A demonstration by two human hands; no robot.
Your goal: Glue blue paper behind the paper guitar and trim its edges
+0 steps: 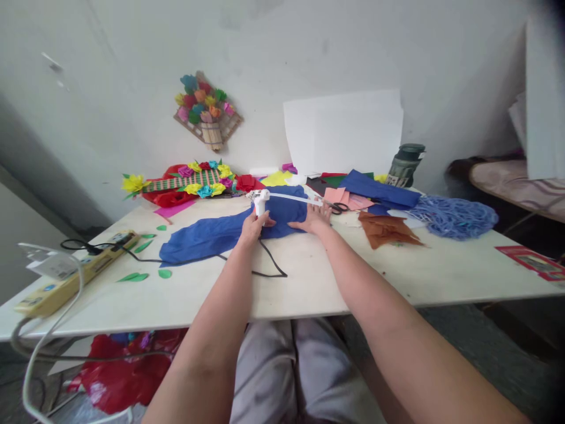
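Observation:
A long piece of blue fabric (207, 238) lies across the middle of the white table (309, 282). My left hand (252, 228) grips the handle of a white glue gun (261, 200), which stands upright on the fabric with a glue stick (293, 198) jutting out toward the right. My right hand (316, 219) rests flat, fingers spread, on the right end of the blue fabric. The gun's black cord (269, 265) loops over the table in front of my hands.
Black scissors (339, 206), pink and brown fabric pieces (386, 229), blue yarn (454, 217) and a dark bottle (405, 165) lie to the right. A paper-flower craft (189, 181) sits at the back left, a power strip (75, 272) and green paper leaves (135, 277) at the left.

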